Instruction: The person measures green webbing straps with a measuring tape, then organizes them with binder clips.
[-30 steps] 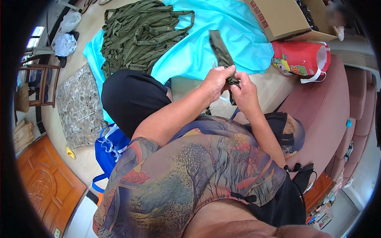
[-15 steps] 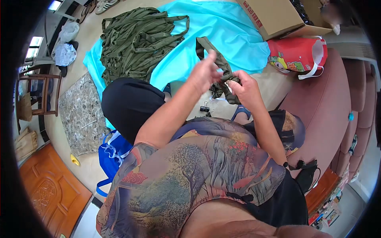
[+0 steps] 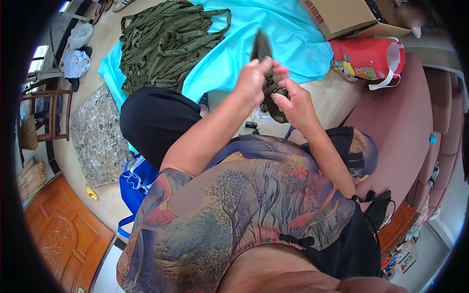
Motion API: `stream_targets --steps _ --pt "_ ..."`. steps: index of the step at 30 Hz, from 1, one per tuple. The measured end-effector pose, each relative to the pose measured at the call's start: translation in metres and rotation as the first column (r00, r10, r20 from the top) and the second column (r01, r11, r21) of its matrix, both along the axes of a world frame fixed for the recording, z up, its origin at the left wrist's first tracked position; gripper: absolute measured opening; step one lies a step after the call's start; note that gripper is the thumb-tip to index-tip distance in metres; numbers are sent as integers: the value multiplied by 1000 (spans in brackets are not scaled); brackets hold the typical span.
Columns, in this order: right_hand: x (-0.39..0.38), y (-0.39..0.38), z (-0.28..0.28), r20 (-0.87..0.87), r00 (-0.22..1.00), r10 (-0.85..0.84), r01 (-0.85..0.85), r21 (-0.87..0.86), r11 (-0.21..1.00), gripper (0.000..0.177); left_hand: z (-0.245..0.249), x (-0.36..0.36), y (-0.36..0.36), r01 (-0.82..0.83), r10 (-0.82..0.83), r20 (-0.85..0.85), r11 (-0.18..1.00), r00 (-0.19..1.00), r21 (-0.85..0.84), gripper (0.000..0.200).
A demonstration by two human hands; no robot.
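An olive-green fabric strap [image 3: 262, 46] is held up in front of me, its upper end sticking up blurred above the fingers. My left hand [image 3: 254, 80] is closed around its upper part. Just to the right and lower, my right hand [image 3: 295, 105] pinches the same strap between thumb and fingers, and a bunched part hangs below. Both hands are close together, and the fabric between them is partly hidden. Beyond them a large heap of olive-green straps [image 3: 168, 46] lies on a turquoise cloth [image 3: 278, 29]. A black binder clip [image 3: 251, 124] rests on the floor below the hands.
A cardboard box [image 3: 342, 19] and a red bag [image 3: 369, 59] stand at the upper right, beside a mauve sofa [image 3: 391, 115]. On the left are a patterned mat [image 3: 100, 136], a wooden chair [image 3: 46, 115] and a blue bag [image 3: 134, 188]. My bent knee [image 3: 159, 127] borders the cloth.
My left hand has gone from loosely spread fingers to closed on the strap, nearer my right hand. The strap's upper loop has swung into a narrow upright end. The view has shifted slightly.
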State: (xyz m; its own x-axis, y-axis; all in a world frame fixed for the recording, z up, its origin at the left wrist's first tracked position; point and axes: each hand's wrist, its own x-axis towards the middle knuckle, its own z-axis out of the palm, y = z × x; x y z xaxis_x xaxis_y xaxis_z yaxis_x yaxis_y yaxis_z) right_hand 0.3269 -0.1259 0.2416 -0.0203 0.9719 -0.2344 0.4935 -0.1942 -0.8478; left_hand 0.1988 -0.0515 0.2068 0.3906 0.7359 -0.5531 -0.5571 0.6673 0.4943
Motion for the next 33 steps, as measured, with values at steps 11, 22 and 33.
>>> stream_targets --steps 11,22,33 --pt "6 7 6 -24 999 -48 50 81 995 23 13 -17 11 -170 178 166 984 970 -60 39" --pt "4 6 2 68 991 -117 102 190 977 29 2 5 -9 -60 59 46 998 997 21 24" --pt "7 17 29 240 970 -28 -3 130 992 54 13 4 2 4 21 -111 975 994 221 30"
